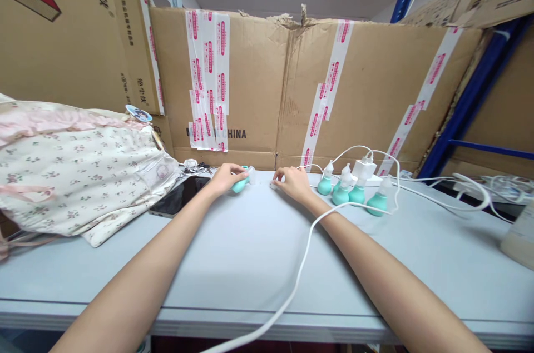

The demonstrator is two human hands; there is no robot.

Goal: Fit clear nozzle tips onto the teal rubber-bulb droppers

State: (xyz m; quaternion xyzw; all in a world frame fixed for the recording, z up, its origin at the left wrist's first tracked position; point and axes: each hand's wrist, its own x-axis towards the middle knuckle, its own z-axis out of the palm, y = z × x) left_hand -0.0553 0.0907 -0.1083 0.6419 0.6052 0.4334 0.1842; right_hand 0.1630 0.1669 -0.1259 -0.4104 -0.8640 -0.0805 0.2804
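My left hand (225, 178) is closed around a teal bulb-shaped device with a clear tip (243, 180), holding it on its side on the grey table (250, 242) near the cardboard wall. My right hand (292, 182) rests a little to the right with its fingers curled in a pinch on a small pale piece (273, 183) that I cannot make out. To the right of that hand stand several teal bulb devices with white caps (348, 189). A white cable (308, 236) crosses over my right forearm.
A floral cloth bag (79, 175) lies at the left, with a dark phone (179, 197) and keys (194, 165) beside it. A white charger block (365, 168) and cables (467, 186) sit at the right. Taped cardboard (292, 92) walls the back; blue shelving (471, 97) stands right.
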